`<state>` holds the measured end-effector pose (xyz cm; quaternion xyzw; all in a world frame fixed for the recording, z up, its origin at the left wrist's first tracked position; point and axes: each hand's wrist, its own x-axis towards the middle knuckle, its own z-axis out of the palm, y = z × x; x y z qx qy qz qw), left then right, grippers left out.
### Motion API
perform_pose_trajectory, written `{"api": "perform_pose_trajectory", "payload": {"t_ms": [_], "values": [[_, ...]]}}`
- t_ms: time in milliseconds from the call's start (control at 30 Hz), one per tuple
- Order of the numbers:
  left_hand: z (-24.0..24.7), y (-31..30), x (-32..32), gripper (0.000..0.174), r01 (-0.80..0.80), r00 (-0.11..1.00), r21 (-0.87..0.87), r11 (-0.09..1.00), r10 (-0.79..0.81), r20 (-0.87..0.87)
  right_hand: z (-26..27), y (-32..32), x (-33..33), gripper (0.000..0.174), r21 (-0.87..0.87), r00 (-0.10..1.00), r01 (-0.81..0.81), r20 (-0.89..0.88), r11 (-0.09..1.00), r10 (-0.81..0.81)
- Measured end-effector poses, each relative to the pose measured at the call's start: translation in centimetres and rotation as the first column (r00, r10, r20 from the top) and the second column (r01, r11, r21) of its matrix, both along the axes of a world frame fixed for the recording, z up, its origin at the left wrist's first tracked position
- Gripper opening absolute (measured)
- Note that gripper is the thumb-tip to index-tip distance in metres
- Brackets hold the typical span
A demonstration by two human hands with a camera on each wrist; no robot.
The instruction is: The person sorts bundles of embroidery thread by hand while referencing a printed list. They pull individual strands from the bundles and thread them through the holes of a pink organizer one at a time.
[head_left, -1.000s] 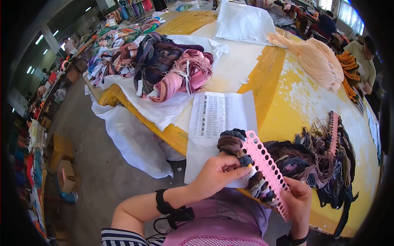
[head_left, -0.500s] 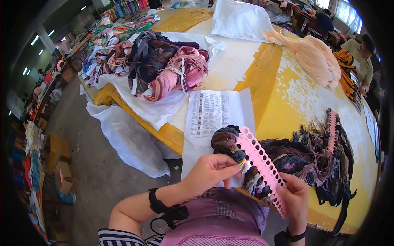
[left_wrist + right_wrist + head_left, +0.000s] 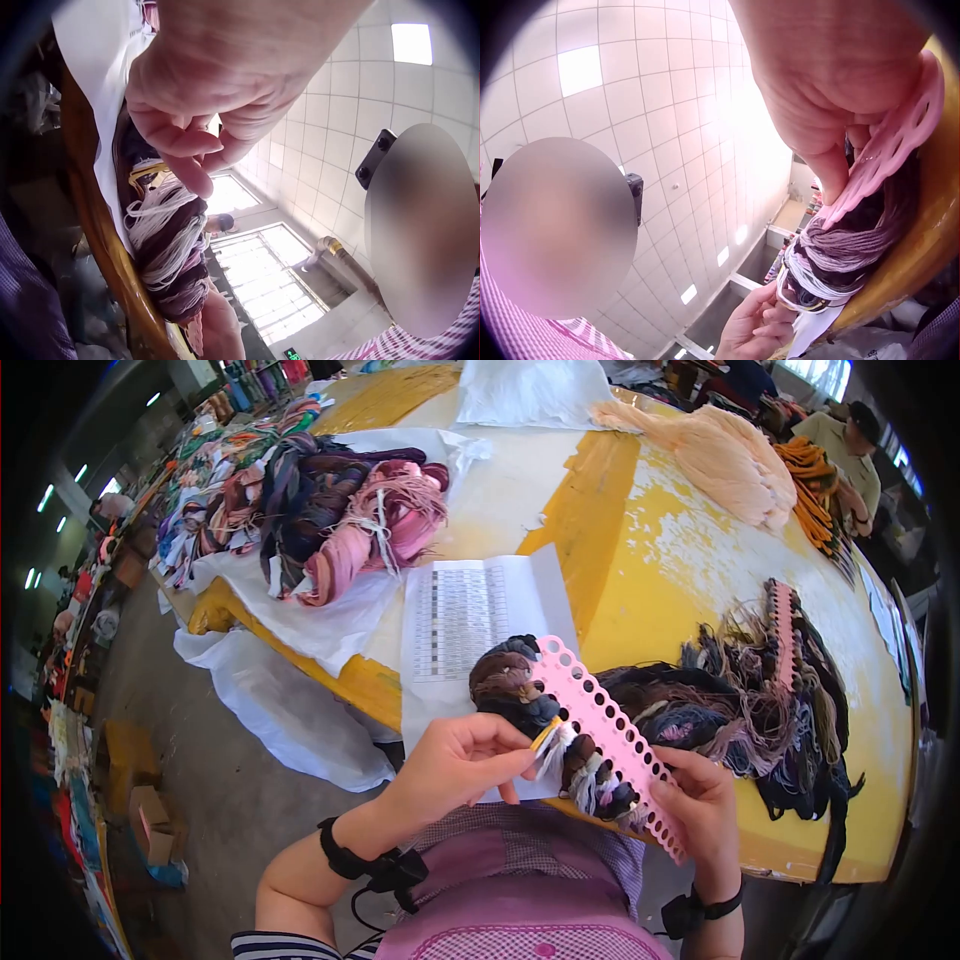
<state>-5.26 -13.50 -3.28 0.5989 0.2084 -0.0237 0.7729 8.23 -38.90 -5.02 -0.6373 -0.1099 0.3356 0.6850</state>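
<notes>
My right hand (image 3: 700, 795) grips the lower end of a pink thread organizer (image 3: 600, 720), a long strip with round holes down both edges. Dark, brown, grey and white thread skeins (image 3: 505, 678) hang looped from its left edge. Beside that edge, my left hand (image 3: 465, 755) pinches a thin yellow thread (image 3: 545, 735) between thumb and forefinger, right next to a white skein (image 3: 553, 755). In the left wrist view the yellow thread (image 3: 146, 176) lies by the fingertips, above white and dark purple skeins (image 3: 169, 240). Under the organizer lies a printed chart (image 3: 455, 620).
On the table's right lies a second pink organizer (image 3: 783, 640) with dark threads. Pink and dark yarn bundles (image 3: 345, 530) lie at the left on white plastic (image 3: 340, 625). A peach hank (image 3: 715, 460) is farther back, and a person (image 3: 845, 460) stands at the far right.
The head view has shifted, so the scene sits farther left. My left fingertips have drawn away from the organizer's edge, with the yellow thread now showing between. My right hand keeps its grip.
</notes>
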Motion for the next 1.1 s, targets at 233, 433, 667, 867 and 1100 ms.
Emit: {"api": "perform_pose_trajectory", "payload": {"t_ms": [233, 433, 667, 867, 1100], "values": [[-0.6, 0.9, -0.4, 0.014, -0.030, 1.000, 0.060, 0.998, 0.030, 0.001, -0.3, -0.5, 0.2, 0.036, 0.016, 0.999, -0.032, -0.003, 0.999, 0.032], [-1.0, 0.2, 0.2, 0.013, -0.373, 0.914, 0.720, 0.585, 0.096, 0.395, -0.3, -0.2, 0.1, 0.036, -0.013, 1.000, -0.009, 0.012, 1.000, 0.009], [-2.1, -2.8, 0.2, 0.019, -0.199, 0.953, 0.276, 0.940, 0.120, 0.278, -0.3, -0.5, 0.0, 0.036, -0.069, 0.994, -0.008, 0.107, 0.998, 0.016], [-2.8, -3.0, 1.0, 0.022, -0.180, 0.918, 0.236, 0.955, 0.077, 0.390, 0.7, -1.1, -0.6, 0.038, 0.031, 0.991, 0.116, 0.062, 0.993, -0.118], [-2.5, -3.9, 2.1, 0.024, 0.040, 0.939, -0.123, 0.992, 0.005, 0.343, 0.6, -2.4, -0.6, 0.037, 0.044, 0.995, 0.070, 0.071, 0.997, -0.073]]}}
